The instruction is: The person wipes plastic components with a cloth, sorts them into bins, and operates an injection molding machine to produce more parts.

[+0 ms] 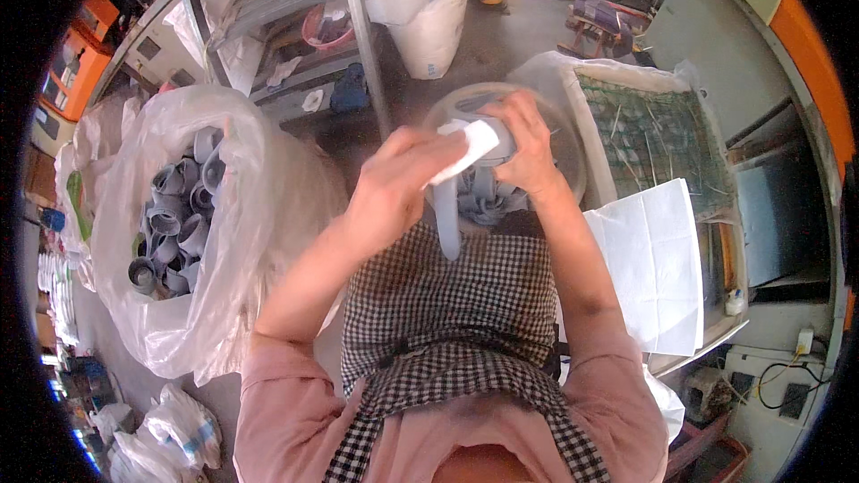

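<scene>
Moderate, uneven light, bright on the white sheet [649, 268], with motion blur at the hands [394, 174] and bowed, dark-cornered edges

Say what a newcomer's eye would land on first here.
Probably the hands at centre: the left hand holds a white piece at a curved grey part gripped by the right hand. Next, the big translucent bag at left, open to show curled grey pieces. Then the bright white sheet at right, beside the right arm.
</scene>
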Motion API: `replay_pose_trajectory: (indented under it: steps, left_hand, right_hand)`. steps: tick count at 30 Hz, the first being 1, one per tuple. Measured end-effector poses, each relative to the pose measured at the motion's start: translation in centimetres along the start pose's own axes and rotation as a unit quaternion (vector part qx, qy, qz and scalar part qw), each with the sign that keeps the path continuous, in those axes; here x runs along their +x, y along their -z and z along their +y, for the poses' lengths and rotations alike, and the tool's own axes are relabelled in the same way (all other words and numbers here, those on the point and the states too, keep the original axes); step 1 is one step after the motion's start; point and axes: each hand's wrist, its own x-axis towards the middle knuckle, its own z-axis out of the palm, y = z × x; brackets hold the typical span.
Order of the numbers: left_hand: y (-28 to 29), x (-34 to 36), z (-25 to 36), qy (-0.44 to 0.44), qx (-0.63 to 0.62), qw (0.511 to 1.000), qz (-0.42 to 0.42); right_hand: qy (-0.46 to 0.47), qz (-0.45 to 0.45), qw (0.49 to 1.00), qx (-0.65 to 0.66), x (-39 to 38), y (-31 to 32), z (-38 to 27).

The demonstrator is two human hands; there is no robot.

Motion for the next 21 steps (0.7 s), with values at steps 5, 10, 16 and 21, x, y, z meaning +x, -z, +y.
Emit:
replay_pose_trajectory:
  steps: [5,10,16,21]
  left_hand:
    - [-0.1,-1.8,2.0,-0.030,0.031,0.999,-0.024]
    - [0.0,-0.3,-0.9,-0.020,0.036,0.999,0.003]
    - [0.1,-2.2,1.2,-0.050,0.056,0.996,-0.047]
    - [2.0,-4.7,1.2,0.004,-0.093,0.995,-0.021]
  right_hand:
    - [-0.058,0.023,0.998,0.013,-1.0,-0.4,1.5]
    - [0.000,-0.008,1.000,0.029,0.4,-0.5,-0.9]
    - [-0.037,0.023,0.999,0.013,-0.3,-0.3,1.5]
    - [-0.057,0.073,0.995,0.048,0.0,0.6,0.9]
